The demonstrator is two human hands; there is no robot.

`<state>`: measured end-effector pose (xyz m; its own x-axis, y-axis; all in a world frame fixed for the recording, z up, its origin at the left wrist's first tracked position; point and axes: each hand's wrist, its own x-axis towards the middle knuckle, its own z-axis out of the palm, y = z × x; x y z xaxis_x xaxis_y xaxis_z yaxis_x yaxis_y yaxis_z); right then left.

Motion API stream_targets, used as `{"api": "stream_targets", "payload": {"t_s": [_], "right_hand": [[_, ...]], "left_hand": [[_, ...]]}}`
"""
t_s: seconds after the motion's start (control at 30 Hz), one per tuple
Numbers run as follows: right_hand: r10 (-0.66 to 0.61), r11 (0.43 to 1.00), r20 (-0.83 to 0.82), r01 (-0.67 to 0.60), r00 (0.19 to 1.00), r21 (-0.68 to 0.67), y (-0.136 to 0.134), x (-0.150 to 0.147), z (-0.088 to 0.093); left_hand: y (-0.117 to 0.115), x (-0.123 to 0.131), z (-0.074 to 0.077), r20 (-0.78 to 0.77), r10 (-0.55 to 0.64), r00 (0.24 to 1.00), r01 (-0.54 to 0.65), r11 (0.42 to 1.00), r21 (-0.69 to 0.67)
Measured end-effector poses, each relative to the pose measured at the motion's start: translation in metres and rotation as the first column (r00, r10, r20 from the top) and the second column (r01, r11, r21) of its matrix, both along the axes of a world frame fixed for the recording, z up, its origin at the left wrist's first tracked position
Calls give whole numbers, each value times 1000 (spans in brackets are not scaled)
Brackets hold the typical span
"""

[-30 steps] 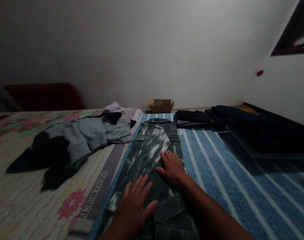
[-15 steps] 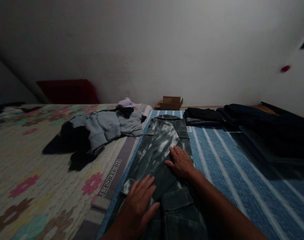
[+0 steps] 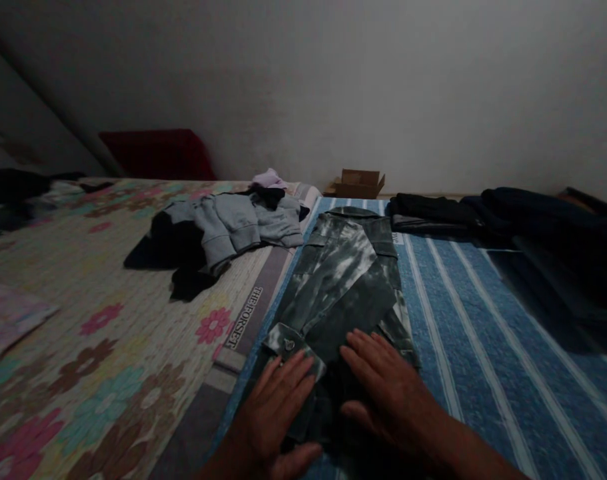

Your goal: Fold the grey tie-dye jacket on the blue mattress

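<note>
- Both hands have slid back toward the person along the jacket (image 3: 346, 280), and the right one, which lay further up the cloth a second ago, now rests beside the left.
- Left hand (image 3: 278, 407) lies flat, fingers spread, gripping nothing; its fingertips touch the buttoned cuff (image 3: 289, 345), seemingly to pin the folded sleeve in place.
- Right hand (image 3: 388, 390) is likewise flat and unclenched, palm down on the near end of the jacket, pressing the cloth smooth rather than holding it.
- That grey-green mottled jacket lies lengthwise on the blue striped sheet (image 3: 483, 347), collar toward the wall, along the sheet's left edge.
- Left of it, on the flowered sheet (image 3: 108, 333), sits a loose heap of grey and black clothes (image 3: 218, 230).
- Dark folded clothes (image 3: 483, 217) lie at the far right; a cardboard box (image 3: 359, 183) stands by the wall.
</note>
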<state>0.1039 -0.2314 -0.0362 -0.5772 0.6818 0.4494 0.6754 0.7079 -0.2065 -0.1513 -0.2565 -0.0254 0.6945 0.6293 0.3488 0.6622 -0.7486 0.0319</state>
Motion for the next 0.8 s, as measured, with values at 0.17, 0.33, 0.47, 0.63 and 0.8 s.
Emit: {"api": "stream_targets", "payload": {"t_s": [0.17,0.33,0.47,0.63,0.8], "right_hand": [[96,983,9,-97,995,158,-32,-6,-28],[56,983,84,-70,995,168,-40,-10,-32],[14,981,91,-32,996,192,-42,-9,-29],[54,980,113,-74,992,186,-45,-9,-20],[85,976,178,-118,980,184,-48,-20,-8]], "left_hand": [[-6,-2,-1,-59,-10,998,6,998,-63],[-12,0,-2,-56,28,998,-31,998,-56],[-17,0,-4,-72,66,995,-68,997,-24],[-19,-1,-8,-32,73,997,-74,997,-22],[-18,1,-8,-41,50,998,-53,996,-70]]}}
